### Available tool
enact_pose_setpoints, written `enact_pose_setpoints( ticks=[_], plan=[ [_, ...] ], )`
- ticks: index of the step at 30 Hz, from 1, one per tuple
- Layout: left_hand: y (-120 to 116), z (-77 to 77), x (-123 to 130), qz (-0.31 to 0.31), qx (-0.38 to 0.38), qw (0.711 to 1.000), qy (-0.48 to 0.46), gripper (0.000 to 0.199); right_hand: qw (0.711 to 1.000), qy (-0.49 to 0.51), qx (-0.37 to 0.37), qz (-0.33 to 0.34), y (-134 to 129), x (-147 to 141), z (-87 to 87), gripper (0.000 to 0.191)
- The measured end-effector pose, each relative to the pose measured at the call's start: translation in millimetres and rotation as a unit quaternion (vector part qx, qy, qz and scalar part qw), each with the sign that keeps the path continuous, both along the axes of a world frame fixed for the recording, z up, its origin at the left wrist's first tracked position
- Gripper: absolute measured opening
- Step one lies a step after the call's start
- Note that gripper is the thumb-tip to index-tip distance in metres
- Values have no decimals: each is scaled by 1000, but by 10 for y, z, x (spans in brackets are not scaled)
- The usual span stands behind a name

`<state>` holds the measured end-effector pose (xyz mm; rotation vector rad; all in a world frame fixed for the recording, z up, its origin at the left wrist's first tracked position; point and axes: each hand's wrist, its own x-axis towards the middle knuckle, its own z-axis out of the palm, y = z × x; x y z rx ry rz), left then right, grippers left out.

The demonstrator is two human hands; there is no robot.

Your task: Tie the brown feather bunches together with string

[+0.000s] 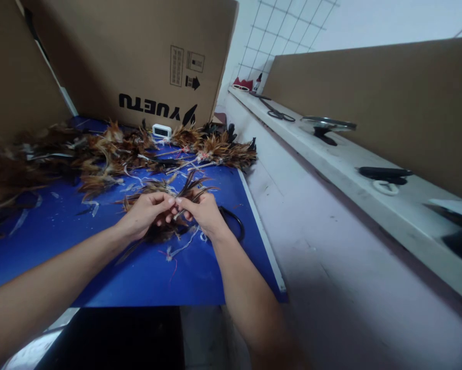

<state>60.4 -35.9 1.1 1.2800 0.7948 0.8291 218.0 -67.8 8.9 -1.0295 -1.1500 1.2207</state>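
My left hand and my right hand meet above the blue table, their thumbs and fingertips pinching a small bunch of dark brown feathers. The feather tips fan up and to the right from between the fingers; the quill ends are partly covered. Beneath and behind my hands lie more brown feathers. Close to my right wrist rests a black loop handle, partly hidden by the arm. A scrap of white ribbon with pink thread sits on the table just in front.
Piles of brown feathers spread over the back and left of the blue table. A small white digital display stands before a large cardboard box. On the right, a white ledge holds scissors and a black-handled tool.
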Motion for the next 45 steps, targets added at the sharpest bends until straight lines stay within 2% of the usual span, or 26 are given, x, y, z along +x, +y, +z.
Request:
enact_pose_setpoints(
  ticks=[11,21,32,39,45],
  plan=[
    [40,-80,-11,21,83,996,35,31,999,39,-33,-12,-7,-15,10,31],
    [7,-59,-1,11,103,993,61,32,998,55,-32,-20,6,-24,-34,32],
    [1,-74,18,45,129,986,94,29,994,92,-56,-30,21,-66,-83,33],
    [-7,-65,20,77,143,983,85,25,991,105,-72,-31,-5,-77,-33,30],
    [-3,-113,28,98,120,987,43,22,992,90,-80,-23,-3,-69,-40,29]
  ],
)
